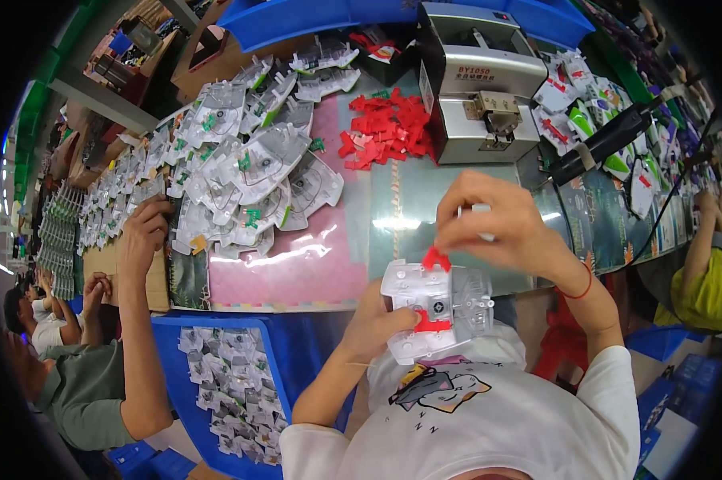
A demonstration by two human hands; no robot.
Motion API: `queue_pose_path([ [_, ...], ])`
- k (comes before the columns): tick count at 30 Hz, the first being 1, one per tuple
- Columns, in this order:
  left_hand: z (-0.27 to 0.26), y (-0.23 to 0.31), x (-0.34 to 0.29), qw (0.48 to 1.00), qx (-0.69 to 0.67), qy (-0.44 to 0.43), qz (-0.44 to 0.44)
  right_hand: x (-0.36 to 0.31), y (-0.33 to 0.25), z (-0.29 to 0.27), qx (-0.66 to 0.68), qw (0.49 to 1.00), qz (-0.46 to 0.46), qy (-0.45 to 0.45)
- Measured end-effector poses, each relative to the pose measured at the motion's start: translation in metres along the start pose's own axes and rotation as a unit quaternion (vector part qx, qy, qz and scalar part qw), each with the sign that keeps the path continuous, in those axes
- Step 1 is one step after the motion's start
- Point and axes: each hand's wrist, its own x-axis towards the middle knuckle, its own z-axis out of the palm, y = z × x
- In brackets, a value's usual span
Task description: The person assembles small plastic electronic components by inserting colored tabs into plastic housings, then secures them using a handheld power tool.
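Clearly, a casing (473,300) is held in front of the person's shirt (489,416), near the table edge, by the left hand (381,320), which is clamped on its left side with the thumb laid over the face. A red strip (434,326) is seated on the casing, beside that thumb. Above, a red tab (435,258) is pinched between the fingertips of the right hand (489,224) at the casing's upper edge; whether the two are touching cannot be told. Something pale is shown among the right fingers, too small to be named.

Beyond the hands, red pieces (389,128) are piled beside a grey machine (489,132). To the left, casings (249,172) are heaped on the table (313,276), and more are packed in a blue crate (274,360) below its edge. To the right, a black tool (605,144) is seen, tilted. On the far left, a co-worker's arm (141,344) is stretched toward the table.
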Motion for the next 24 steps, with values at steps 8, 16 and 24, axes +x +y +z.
queue_pose_path([
  [8, 0.019, 0.011, 0.009, 0.995, 0.032, -0.093, -0.023, -0.014, -0.004, 0.002, -0.046, 0.98, -0.141, -0.133],
  [16, 0.03, 0.02, 0.005, 0.995, 0.043, -0.084, -0.014, -0.007, -0.012, -0.002, -0.077, 0.97, -0.203, -0.108],
  [24, 0.036, 0.031, 0.004, 0.995, 0.057, -0.086, -0.003, 0.0, -0.015, -0.004, -0.088, 0.96, -0.243, -0.109],
])
